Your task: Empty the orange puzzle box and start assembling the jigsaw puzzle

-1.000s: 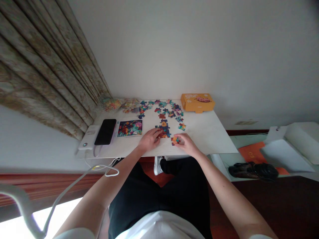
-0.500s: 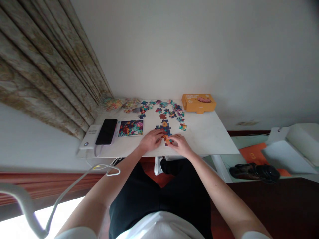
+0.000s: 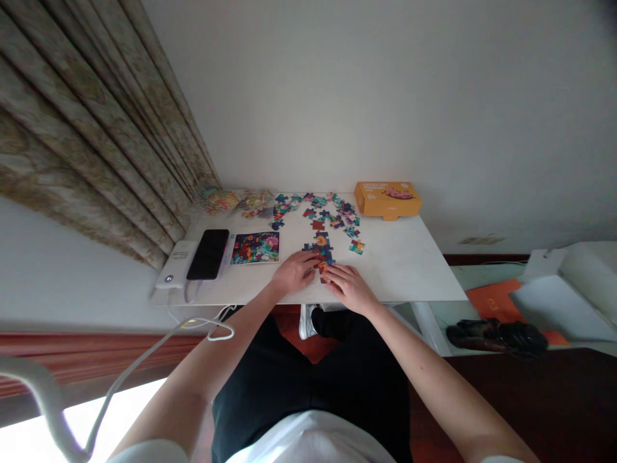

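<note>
A joined strip of dark blue and orange jigsaw puzzle pieces [image 3: 322, 240] lies near the front middle of the table. My left hand [image 3: 293, 272] rests on its left side, fingers stretched over the pieces and touching them. From the right, my right hand [image 3: 353, 288] lays its fingers flat on the lower pieces, partly hiding them. Just above the strip is a loose reddish-brown piece [image 3: 318, 225]. A teal and orange piece [image 3: 357, 247] lies apart on the right. Behind them, several loose puzzle pieces [image 3: 337, 220] spread in an arc.
A printed picture card [image 3: 255, 248] lies left of the strip, beside a black phone [image 3: 208, 254] and a white power bank [image 3: 174, 265] with a cable. Bagged pieces [image 3: 219, 200] sit at the back left. An orange puzzle box [image 3: 388, 200] stands at the back right.
My right hand's fingers have gone from a bent, pinching shape on the lower pieces to lying flatter over them. My left hand stays in place. The view has shifted slightly.
</note>
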Demonstrator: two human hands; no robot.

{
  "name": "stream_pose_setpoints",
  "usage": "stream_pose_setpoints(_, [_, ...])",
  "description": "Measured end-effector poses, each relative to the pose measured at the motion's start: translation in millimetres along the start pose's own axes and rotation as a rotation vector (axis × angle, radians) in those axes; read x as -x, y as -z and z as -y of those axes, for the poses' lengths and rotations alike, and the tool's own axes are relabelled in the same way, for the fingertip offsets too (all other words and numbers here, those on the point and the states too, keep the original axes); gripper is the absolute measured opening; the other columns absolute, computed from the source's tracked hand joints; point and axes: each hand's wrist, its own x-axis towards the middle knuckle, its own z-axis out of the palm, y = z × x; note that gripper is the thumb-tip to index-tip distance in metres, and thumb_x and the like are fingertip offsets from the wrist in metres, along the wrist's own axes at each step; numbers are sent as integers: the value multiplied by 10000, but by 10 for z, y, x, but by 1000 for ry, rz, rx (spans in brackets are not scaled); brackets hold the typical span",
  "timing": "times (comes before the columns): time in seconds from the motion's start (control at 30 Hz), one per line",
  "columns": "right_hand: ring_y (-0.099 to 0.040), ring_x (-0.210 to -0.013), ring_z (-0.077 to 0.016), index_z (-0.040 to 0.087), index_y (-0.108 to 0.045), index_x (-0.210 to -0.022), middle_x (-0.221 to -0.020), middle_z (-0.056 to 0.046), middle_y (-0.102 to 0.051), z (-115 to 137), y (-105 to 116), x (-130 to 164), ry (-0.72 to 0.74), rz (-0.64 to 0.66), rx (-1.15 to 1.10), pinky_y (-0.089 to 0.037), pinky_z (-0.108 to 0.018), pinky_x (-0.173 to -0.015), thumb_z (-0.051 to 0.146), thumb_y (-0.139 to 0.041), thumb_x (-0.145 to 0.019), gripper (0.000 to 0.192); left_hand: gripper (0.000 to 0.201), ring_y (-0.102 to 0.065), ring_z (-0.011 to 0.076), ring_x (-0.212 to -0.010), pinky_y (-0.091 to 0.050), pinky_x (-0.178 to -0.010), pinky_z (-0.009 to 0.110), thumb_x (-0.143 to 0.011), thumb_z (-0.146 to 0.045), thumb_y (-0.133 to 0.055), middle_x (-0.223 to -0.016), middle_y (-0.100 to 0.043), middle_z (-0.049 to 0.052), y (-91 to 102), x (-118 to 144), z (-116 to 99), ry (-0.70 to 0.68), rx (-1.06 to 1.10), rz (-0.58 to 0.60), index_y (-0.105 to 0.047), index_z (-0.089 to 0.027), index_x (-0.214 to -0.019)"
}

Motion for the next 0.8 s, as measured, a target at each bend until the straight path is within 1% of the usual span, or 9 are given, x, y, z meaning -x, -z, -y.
stream_pose_setpoints(0.2, [-623, -1314, -298, 223, -721, -1309, -1388, -96, -705, -11, -10, 1, -15, -31, -18, -520, -508, -1077, 254, -582, -1036, 309, 369, -615, 268, -1336, -509, -1146, 487, -953, -158, -571, -1409, -675, 129, -12, 0, 10, -14, -3, -14, -703, -181, -1297])
stream_pose_setpoints(0.47, [-634, -1287, -279, 247, -745, -1248, -1363, -66, -723, -24, -27, -20, -55, -53, -42, -522, -485, -1059, 250, -564, -1047, 271, 374, -611, 276, -1333, -505, -1146, 506, -963, -191, -589, -1423, -657, 121, -5, 13, 3, 3, -45, -34, -698, -218, -1320])
stream_pose_setpoints(0.6, [-640, -1273, -279, 264, -738, -1264, -1366, -68, -720, -36, -20, -68, -73, -47, -38, -519, -489, -1044, 237, -580, -1036, 279, 393, -594, 273, -1359, -485, -1164, 508, -962, -147, -547, -1423, -660, 117, 17, 12, -20, -3, -55, -2, -703, -220, -1315])
stream_pose_setpoints(0.8, [-651, -1236, -272, 281, -741, -1242, -1341, -73, -730, 3, -37, -113, -86, -52, -38, -509, -484, -1035, 242, -581, -1031, 268, 412, -576, 265, -1384, -429, -1211, 533, -962, -149, -534, -1448, -651, 92, 25, 18, -42, 59, -78, -6, -692, -241, -1331])
